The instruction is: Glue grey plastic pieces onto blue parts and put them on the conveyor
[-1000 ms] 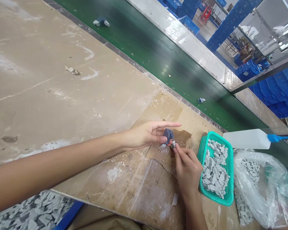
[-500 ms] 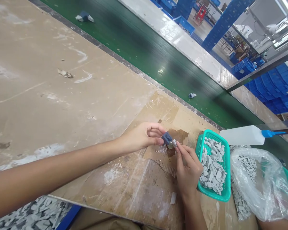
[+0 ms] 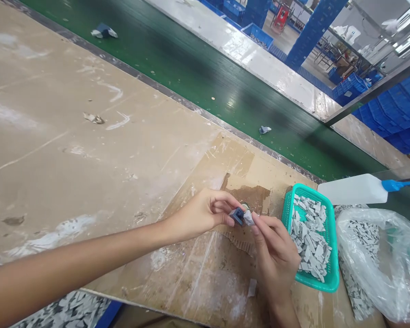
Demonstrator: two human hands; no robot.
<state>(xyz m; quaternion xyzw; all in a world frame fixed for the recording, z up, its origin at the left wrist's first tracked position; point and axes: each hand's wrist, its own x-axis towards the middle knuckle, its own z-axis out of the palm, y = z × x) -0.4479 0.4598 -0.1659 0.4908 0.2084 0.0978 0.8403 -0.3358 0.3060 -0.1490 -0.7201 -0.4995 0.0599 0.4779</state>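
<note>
Between the thumb and fingers of my left hand [image 3: 215, 208] is a small dark blue plastic piece [image 3: 237, 216] with a hollow in its side. My right hand [image 3: 276, 246] pinches a small light grey plastic piece [image 3: 248, 218] right beside the blue one; whether the two touch I cannot tell. Just behind them a small round shiny thing [image 3: 245, 207] sits by a wet brown patch on the cardboard [image 3: 256, 193]. To the right of my right hand stands a green basket [image 3: 334, 273] holding many grey pieces [image 3: 310, 237].
A white bottle with a blue nozzle [image 3: 353, 190] lies behind the basket. Right of it is a clear plastic bag [image 3: 389, 273] with grey pieces. A green conveyor belt [image 3: 191, 77] crosses beyond the table, carrying small pieces [image 3: 264, 130]. A blue bin [image 3: 109, 314] sits below the table edge.
Both hands have moved slightly down in the view, with the pieces turned to a new angle. Pieces on the belt have shifted left and up.
</note>
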